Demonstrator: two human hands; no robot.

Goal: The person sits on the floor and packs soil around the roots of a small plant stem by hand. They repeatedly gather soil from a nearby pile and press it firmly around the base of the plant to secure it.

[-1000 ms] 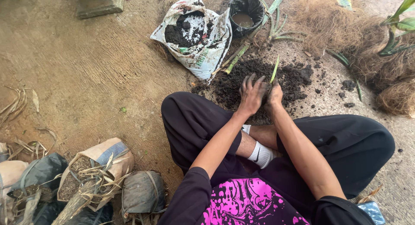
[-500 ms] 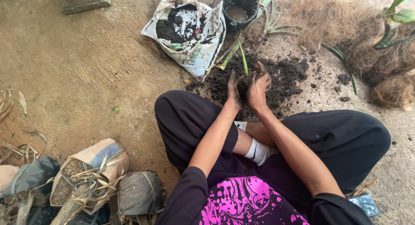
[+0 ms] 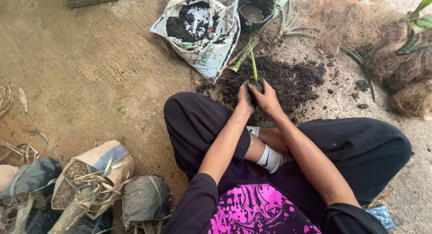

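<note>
**Both hands cupped together in front of crossed legs**

The person sits cross-legged, both bare forearms reaching forward and converging over the shins; the left hand [image 3: 244, 98] curls inward with fingers bent, its palm facing the right; the right hand [image 3: 268, 99] mirrors it, fingers wrapped round from the other side; the two hands press close, soiled dark; elbows are bent, sleeves pushed up above them.

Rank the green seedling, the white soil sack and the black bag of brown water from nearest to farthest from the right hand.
1. green seedling, rising from between both hands, just above the right hand.
2. white soil sack, up and left.
3. black bag of brown water, top edge, farthest.
</note>
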